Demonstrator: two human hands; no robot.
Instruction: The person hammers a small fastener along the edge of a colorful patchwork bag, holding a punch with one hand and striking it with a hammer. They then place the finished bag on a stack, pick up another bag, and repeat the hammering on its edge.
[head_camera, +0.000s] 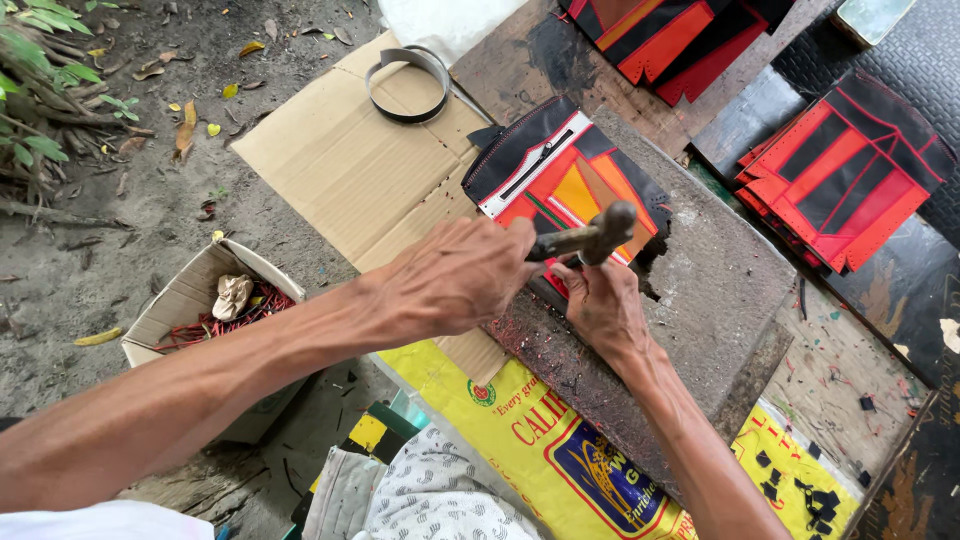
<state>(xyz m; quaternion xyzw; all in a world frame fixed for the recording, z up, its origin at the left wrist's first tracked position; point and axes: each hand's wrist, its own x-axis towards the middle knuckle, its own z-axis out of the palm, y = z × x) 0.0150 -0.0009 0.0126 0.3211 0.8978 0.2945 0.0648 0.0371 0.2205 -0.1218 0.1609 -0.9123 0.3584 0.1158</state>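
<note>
The left hand clenches a metal-headed hammer, handle lying left-to-right, directly above the right hand, which pinches something unseen against the black-red-orange stitched panel

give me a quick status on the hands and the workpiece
Left hand grips hammer, head raised. Right hand pins the red-black pouch on the stone slab. Nothing between hammer and pouch.

Red, black and orange panel, yellow sack, brown cardboard
</note>
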